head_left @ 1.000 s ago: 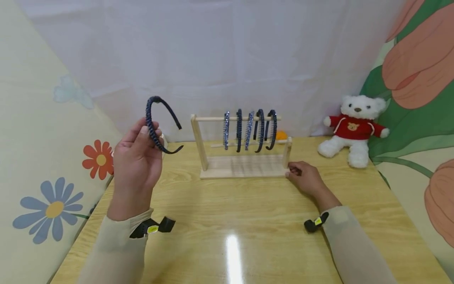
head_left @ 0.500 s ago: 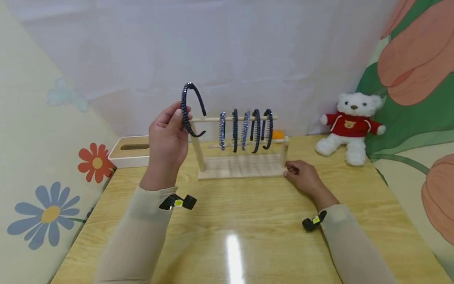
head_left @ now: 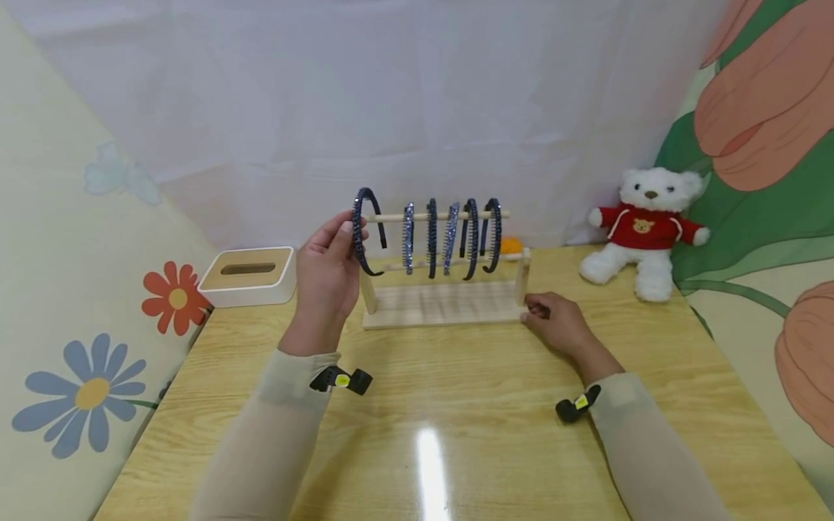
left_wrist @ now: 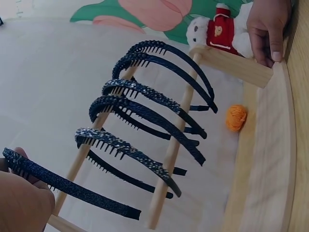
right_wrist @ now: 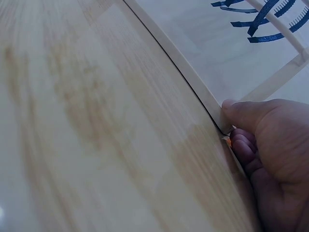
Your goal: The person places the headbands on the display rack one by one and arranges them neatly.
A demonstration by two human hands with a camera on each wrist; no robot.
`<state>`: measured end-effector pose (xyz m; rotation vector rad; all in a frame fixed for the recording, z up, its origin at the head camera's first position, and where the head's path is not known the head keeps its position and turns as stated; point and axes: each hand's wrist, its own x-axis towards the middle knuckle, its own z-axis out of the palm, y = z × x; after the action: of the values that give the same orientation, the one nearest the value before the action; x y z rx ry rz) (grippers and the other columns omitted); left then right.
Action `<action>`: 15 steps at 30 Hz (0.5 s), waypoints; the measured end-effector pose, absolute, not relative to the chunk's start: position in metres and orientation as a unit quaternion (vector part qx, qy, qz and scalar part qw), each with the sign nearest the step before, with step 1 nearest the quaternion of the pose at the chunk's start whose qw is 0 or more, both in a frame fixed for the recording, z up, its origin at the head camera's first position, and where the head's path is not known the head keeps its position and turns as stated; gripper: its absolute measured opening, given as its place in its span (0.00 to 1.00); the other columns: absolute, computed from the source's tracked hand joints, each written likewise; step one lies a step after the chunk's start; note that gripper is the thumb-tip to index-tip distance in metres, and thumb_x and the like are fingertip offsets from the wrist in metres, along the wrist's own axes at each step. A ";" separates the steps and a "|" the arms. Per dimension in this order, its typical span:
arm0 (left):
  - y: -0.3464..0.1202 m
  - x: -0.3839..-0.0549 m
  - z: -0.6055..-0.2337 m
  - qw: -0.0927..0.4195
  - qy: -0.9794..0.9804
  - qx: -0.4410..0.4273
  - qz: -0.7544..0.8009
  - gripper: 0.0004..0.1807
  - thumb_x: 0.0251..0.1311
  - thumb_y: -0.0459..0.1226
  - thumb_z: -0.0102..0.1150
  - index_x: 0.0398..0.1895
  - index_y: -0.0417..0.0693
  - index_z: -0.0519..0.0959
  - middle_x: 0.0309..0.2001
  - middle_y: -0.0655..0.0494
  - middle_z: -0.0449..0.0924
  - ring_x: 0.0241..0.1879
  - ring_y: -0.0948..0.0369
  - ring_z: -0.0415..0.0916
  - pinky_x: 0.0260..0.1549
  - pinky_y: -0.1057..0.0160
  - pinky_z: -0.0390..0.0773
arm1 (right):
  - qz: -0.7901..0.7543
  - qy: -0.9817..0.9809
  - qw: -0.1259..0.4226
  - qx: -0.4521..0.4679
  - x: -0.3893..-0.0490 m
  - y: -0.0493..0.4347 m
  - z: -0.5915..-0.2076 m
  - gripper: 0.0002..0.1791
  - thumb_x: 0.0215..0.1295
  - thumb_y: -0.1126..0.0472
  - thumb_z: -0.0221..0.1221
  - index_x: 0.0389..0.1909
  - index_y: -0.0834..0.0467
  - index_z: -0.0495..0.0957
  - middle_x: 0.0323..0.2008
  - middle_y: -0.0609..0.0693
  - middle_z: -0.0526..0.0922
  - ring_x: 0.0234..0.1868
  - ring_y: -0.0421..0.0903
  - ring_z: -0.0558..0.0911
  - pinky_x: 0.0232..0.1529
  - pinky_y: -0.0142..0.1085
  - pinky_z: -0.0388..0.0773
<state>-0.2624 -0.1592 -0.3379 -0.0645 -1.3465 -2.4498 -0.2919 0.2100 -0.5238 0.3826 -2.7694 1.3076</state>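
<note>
Between thumb and fingers, my left hand [head_left: 328,278] pinches a dark blue beaded headband [head_left: 357,235] by its side. This headband is at the left end of the wooden rack [head_left: 449,315], its arch around the upper rod's end in the head view. In the left wrist view its dark band [left_wrist: 91,195] slants down beside the rods. Farther along the rods hang several headbands with comb teeth, some dark, some with silvery blue sequins [left_wrist: 128,142]. My right hand [head_left: 559,327] grips the right corner of the rack's base, thumb on the edge [right_wrist: 224,116] and fingers curled at its end.
A white tissue box with a wooden lid [head_left: 247,278] stands left of the rack. An orange ball of yarn [left_wrist: 235,117] lies behind it. At the back right sits a white teddy bear [head_left: 646,235] in a red top. Fabric covers the walls.
My left hand has carried the headband rightward to the rack, raising it, then lowering it at the rod's left end. The tissue box has come into sight. My right hand has stayed on the base.
</note>
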 end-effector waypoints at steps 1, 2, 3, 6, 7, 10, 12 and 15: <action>-0.159 -0.263 -0.340 0.171 -0.474 -0.020 -0.864 0.14 0.80 0.27 0.55 0.44 0.48 0.90 0.42 0.51 0.90 0.39 0.61 0.86 0.44 0.71 0.86 | 0.423 -0.897 0.028 0.125 -0.292 0.210 -0.524 0.24 0.76 0.60 0.68 0.67 0.65 0.82 0.57 0.63 0.87 0.55 0.58 0.87 0.61 0.53 0.85; -0.158 -0.263 -0.342 0.171 -0.477 -0.019 -0.862 0.15 0.80 0.26 0.55 0.43 0.48 0.91 0.42 0.52 0.90 0.39 0.61 0.87 0.45 0.71 0.86 | 0.422 -0.898 0.028 0.125 -0.292 0.210 -0.525 0.24 0.76 0.60 0.68 0.67 0.65 0.82 0.56 0.63 0.87 0.55 0.58 0.87 0.61 0.53 0.85; -0.158 -0.263 -0.343 0.169 -0.479 -0.019 -0.861 0.16 0.80 0.26 0.54 0.43 0.49 0.91 0.42 0.52 0.90 0.40 0.61 0.87 0.47 0.71 0.86 | 0.421 -0.898 0.028 0.125 -0.292 0.210 -0.525 0.24 0.76 0.60 0.68 0.67 0.66 0.82 0.56 0.63 0.87 0.55 0.58 0.87 0.61 0.53 0.85; -0.157 -0.263 -0.349 0.165 -0.490 -0.019 -0.856 0.18 0.80 0.24 0.53 0.43 0.51 0.91 0.45 0.53 0.90 0.42 0.61 0.87 0.51 0.70 0.87 | 0.421 -0.898 0.029 0.123 -0.292 0.210 -0.525 0.24 0.76 0.60 0.68 0.67 0.65 0.82 0.56 0.63 0.87 0.54 0.57 0.87 0.59 0.52 0.85; -0.157 -0.263 -0.351 0.162 -0.493 -0.019 -0.855 0.19 0.80 0.24 0.52 0.44 0.51 0.90 0.46 0.52 0.89 0.42 0.61 0.87 0.52 0.70 0.87 | 0.422 -0.898 0.030 0.123 -0.291 0.209 -0.525 0.23 0.75 0.60 0.68 0.67 0.65 0.82 0.55 0.63 0.87 0.54 0.57 0.87 0.59 0.51 0.85; -0.157 -0.264 -0.356 0.155 -0.500 -0.018 -0.852 0.18 0.80 0.23 0.53 0.45 0.50 0.90 0.47 0.52 0.89 0.44 0.61 0.87 0.54 0.69 0.87 | 0.427 -0.895 0.034 0.124 -0.291 0.209 -0.524 0.23 0.75 0.60 0.69 0.65 0.66 0.83 0.53 0.62 0.87 0.52 0.56 0.87 0.57 0.49 0.85; -0.157 -0.266 -0.360 0.150 -0.508 -0.015 -0.848 0.16 0.80 0.23 0.53 0.51 0.46 0.89 0.47 0.54 0.89 0.44 0.62 0.87 0.54 0.68 0.87 | 0.428 -0.894 0.037 0.125 -0.292 0.209 -0.524 0.23 0.74 0.61 0.69 0.65 0.67 0.83 0.53 0.63 0.87 0.52 0.56 0.87 0.57 0.49 0.85; -0.156 -0.270 -0.364 0.146 -0.521 -0.011 -0.841 0.15 0.80 0.25 0.54 0.62 0.38 0.85 0.47 0.55 0.89 0.46 0.61 0.87 0.54 0.68 0.86 | 0.427 -0.895 0.039 0.125 -0.293 0.210 -0.524 0.22 0.74 0.61 0.69 0.64 0.66 0.83 0.53 0.62 0.87 0.51 0.56 0.87 0.57 0.49 0.85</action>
<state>-0.2701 -0.1562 -0.3644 -0.0306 -1.4989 -2.4221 -0.2929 0.2095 -0.5243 0.3846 -2.7439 1.3092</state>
